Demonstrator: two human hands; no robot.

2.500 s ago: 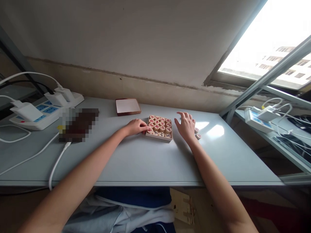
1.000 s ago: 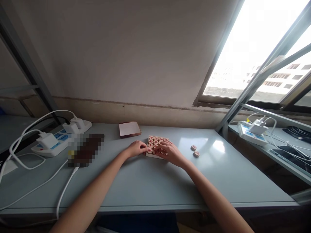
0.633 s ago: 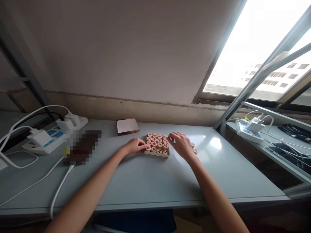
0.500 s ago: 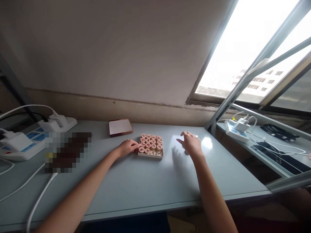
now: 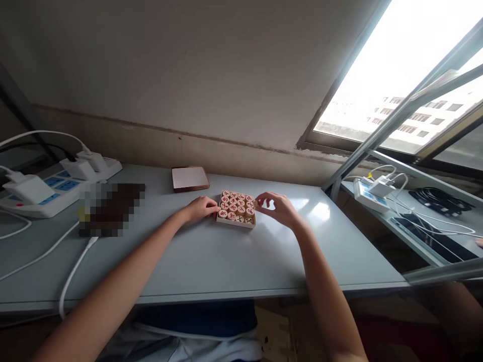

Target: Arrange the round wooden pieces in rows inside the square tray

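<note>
A shallow open box [image 5: 236,223] on the desk holds rows of round wooden Chinese chess pieces [image 5: 233,207], most with red characters and a couple at the front with black ones. My left hand [image 5: 199,208] is closed at the box's left side, thumb and fingertips gripping its edge. At the right side, my right hand [image 5: 279,207] has thumb and index finger pinched together around a small pale thing that looks like a Chinese chess piece [image 5: 255,204], partly hidden by the fingertips. Behind the box lies a shallow lid [image 5: 190,177] with its white inside facing up.
The grey desk [image 5: 211,266] meets the wall at the back. On the left are a power strip [image 5: 68,186] with chargers, white cables and a dark pixelated item [image 5: 113,208]. A metal frame post [image 5: 350,161] rises at the right, beside a second desk with another power strip [image 5: 370,195].
My right hand has moved left from over the bare desk to the box's right side, and its fingers have closed to a pinch. My left hand stays at the box. The view has tilted down.
</note>
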